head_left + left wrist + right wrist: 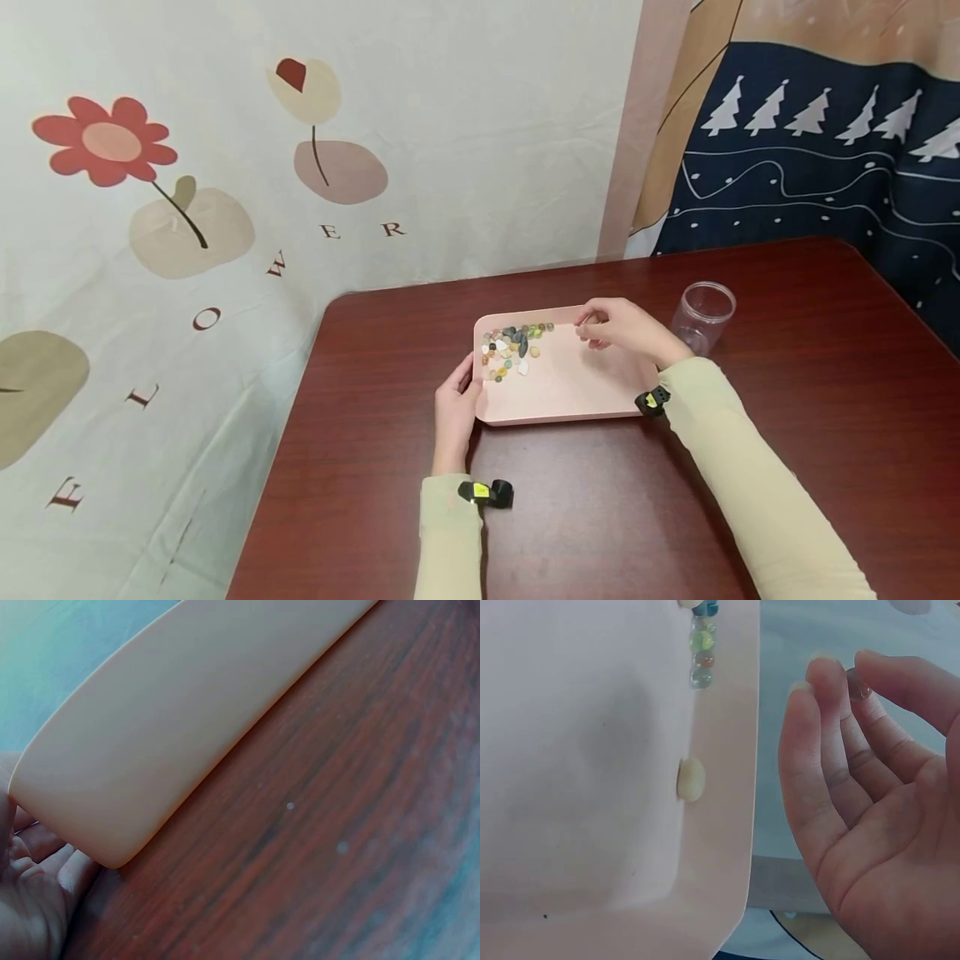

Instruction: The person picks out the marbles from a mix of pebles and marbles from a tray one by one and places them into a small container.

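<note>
A pink rectangular tray [577,387] holds mixed pebbles and glass marbles [517,342], gathered in its left part. My left hand [453,408] grips the tray's left side, thumb at the rim; the left wrist view shows its fingers [45,859] below the tray's corner. Over the tray's right part, my right hand [618,325] pinches a small reddish-brown glass marble [859,685] between thumb and fingertips. Several marbles [703,656] line the tray's wall in the right wrist view, with a whitish oval pebble [692,780] lying apart from them.
A clear, open-topped plastic jar [705,308] stands behind the right wrist, to the right of the tray. The dark red wooden table [360,467] meets a printed cloth [480,150] at the back and a navy one with trees [810,158] at right.
</note>
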Tool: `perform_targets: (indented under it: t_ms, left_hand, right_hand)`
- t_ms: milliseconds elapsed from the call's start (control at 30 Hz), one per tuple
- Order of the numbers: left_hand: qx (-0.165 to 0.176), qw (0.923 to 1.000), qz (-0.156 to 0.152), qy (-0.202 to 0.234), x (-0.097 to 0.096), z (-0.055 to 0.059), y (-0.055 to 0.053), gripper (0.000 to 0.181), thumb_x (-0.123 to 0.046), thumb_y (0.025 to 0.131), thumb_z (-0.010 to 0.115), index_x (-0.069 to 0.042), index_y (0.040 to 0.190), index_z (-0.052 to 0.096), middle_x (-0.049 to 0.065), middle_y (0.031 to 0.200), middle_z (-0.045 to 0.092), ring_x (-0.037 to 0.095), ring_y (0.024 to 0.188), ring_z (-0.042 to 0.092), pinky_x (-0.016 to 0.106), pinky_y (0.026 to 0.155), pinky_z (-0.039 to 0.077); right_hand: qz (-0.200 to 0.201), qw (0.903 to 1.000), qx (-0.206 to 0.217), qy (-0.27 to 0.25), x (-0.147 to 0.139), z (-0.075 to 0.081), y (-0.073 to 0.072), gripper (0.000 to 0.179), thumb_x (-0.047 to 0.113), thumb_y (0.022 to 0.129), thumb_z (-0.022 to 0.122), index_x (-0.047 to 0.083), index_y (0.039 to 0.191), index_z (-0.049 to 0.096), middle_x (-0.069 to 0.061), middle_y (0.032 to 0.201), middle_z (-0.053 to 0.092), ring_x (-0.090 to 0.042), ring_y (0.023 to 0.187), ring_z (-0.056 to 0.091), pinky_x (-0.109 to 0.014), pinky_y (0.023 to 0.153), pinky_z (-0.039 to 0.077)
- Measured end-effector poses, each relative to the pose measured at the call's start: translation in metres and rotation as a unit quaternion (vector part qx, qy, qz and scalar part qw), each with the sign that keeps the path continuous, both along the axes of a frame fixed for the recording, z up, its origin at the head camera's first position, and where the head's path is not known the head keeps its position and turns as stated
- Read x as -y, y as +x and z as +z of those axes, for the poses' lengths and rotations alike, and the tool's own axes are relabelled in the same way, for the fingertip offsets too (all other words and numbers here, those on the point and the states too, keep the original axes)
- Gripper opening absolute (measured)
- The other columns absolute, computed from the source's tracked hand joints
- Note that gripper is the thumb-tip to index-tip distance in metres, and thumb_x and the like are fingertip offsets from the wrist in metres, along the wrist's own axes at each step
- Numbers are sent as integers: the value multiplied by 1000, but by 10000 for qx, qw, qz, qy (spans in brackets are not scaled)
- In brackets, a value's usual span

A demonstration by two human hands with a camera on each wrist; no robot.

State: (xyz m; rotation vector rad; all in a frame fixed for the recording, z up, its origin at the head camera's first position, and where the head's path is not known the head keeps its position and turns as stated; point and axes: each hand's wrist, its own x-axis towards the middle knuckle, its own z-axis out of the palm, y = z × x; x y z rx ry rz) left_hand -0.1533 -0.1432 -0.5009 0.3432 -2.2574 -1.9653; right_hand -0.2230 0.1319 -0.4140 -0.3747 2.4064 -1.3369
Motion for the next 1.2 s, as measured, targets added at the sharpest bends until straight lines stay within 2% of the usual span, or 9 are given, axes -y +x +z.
perform_targets:
  t_ms: [233,467,667,833,867,1067,1100,1200]
  left_hand:
    - [13,10000,8,-76,1,-1,0,37,-13,86,55,-24,121,57,-6,121,54,6,111,47,26,90,41]
    - [-18,10000,-7,-86,0,-1,-1,38,-13,85,55,-23,122,56,-5,122,54,6,113,47,26,91,40]
    - [30,9999,34,-91,-1,1,-1,38,-13,85,55,-22,122,56,-5,122,53,6,114,46,25,92,38]
    - [54,9999,67,-68,-1,1,1,38,-13,85,55,-23,122,56,-6,122,53,5,113,46,24,91,39]
    - [80,9999,51,-52,-2,5,3,39,-12,86,55,-22,123,55,-5,123,53,7,114,45,25,91,39]
    - [53,9999,63,-69,-2,4,4,39,-12,86,55,-21,123,56,-3,123,53,9,114,46,27,92,39]
    - [19,9999,73,-83,-2,0,2,38,-12,85,55,-23,122,56,-4,122,54,8,113,46,27,92,39]
    - [13,9999,76,-124,-2,0,1,38,-12,85,55,-23,122,56,-4,122,54,8,113,46,28,92,40]
  right_hand:
    - [-123,9997,-53,-188,-4,0,13,25,22,84,62,7,103,59,-13,91,62,-29,80,61,-31,70,51]
    - [-377,9974,-341,-518,-12,-1,27,32,33,82,63,10,104,60,-8,96,58,-28,77,61,-30,70,51]
    - [-555,9934,-511,-868,-18,-5,37,35,32,82,63,6,105,60,-12,93,60,-30,75,61,-29,70,51]
    - [-730,9919,-457,-931,-21,-8,45,38,37,81,64,8,105,61,-9,93,61,-29,76,61,-29,72,50]
    - [-763,9916,-431,-949,-21,-8,46,39,38,80,64,8,106,61,-9,94,61,-28,76,61,-29,72,50]
    - [-938,9895,-424,-1015,-24,-11,51,37,38,81,63,11,107,61,-13,98,60,-31,80,61,-29,71,50]
    - [-969,9892,-427,-1014,-25,-11,51,37,37,81,63,11,107,60,-13,98,60,-31,81,61,-29,71,50]
    - [-1034,9890,-409,-971,-26,-11,52,38,38,81,62,12,108,60,-13,99,60,-29,81,61,-30,71,50]
